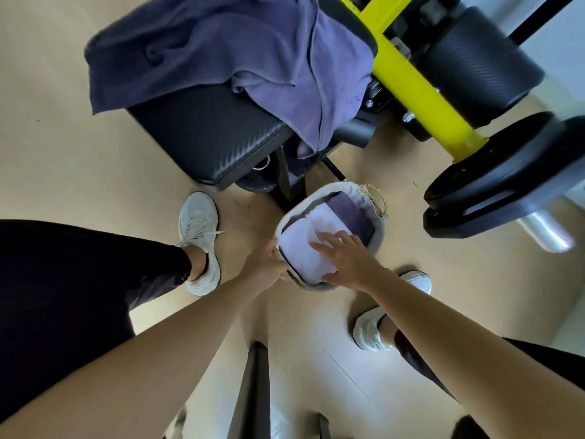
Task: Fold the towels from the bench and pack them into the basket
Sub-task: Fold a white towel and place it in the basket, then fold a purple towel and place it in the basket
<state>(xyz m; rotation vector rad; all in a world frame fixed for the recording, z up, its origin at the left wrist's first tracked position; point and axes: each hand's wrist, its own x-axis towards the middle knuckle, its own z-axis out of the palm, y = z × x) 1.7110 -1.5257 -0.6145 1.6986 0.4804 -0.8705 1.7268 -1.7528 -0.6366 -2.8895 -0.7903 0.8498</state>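
Head view: the basket [378, 240] stands on the floor [95, 160], near the bench [215, 134]. The left hand [264, 264] grips its near rim with curled fingers. The right hand [345, 258] lies flat, fingers straight, on a folded white towel [297, 251] inside the basket. It grasps nothing. A purple towel [237, 52] lies crumpled on the bench.

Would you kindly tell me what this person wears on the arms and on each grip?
Nothing shows: the left forearm and right forearm are bare, with no sleeve in view; neither the left grip nor the right grip wears a glove, ring, watch or band.
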